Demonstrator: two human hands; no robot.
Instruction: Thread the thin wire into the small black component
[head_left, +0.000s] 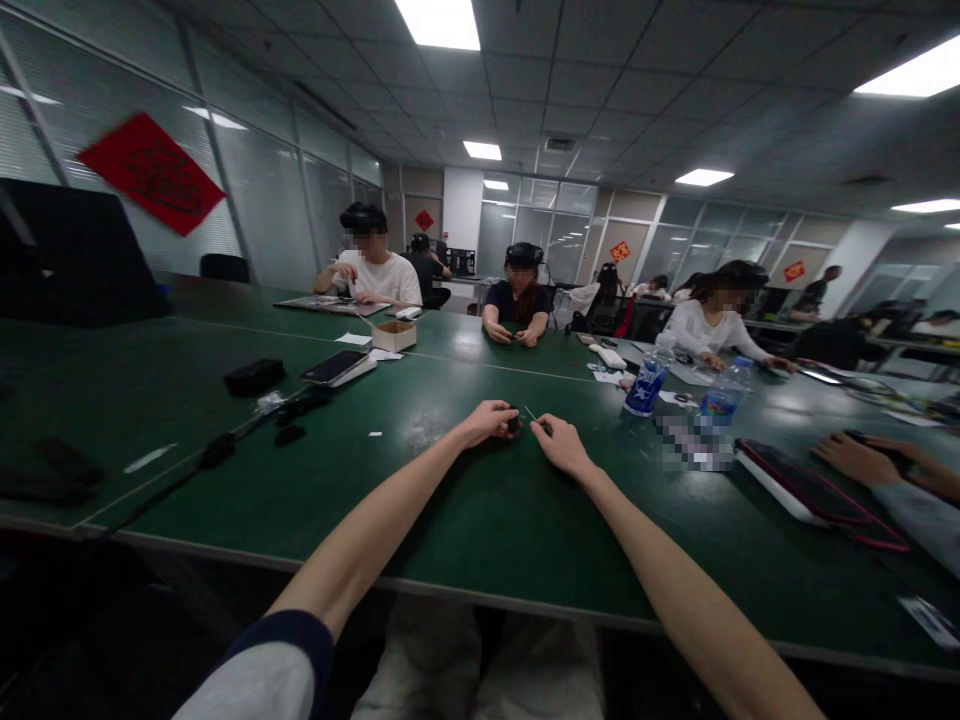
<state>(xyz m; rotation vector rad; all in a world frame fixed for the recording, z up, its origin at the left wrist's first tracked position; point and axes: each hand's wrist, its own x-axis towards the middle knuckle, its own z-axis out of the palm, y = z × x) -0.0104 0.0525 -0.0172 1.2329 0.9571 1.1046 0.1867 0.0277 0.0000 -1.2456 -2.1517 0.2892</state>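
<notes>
Over the green table (457, 510), my two hands are close together in front of me. My left hand (489, 422) is closed on a small dark object (514, 423), whose kind is too small to make out. Held in my right hand (562, 442) is a slim tool (529, 412) with a thin metal shaft, like a small screwdriver. The shaft points up and left, towards the dark object. A narrow gap seems to separate the two. My fingers hide most of both things.
To the left lie a black box (255, 377), dark cables (217, 450), a phone (334, 367) and an open carton (394, 334). Bottles (646, 385) and a red-edged tablet-like device (814, 485) are on the right. A neighbour's hands (859, 458) rest there; other people sit across the table.
</notes>
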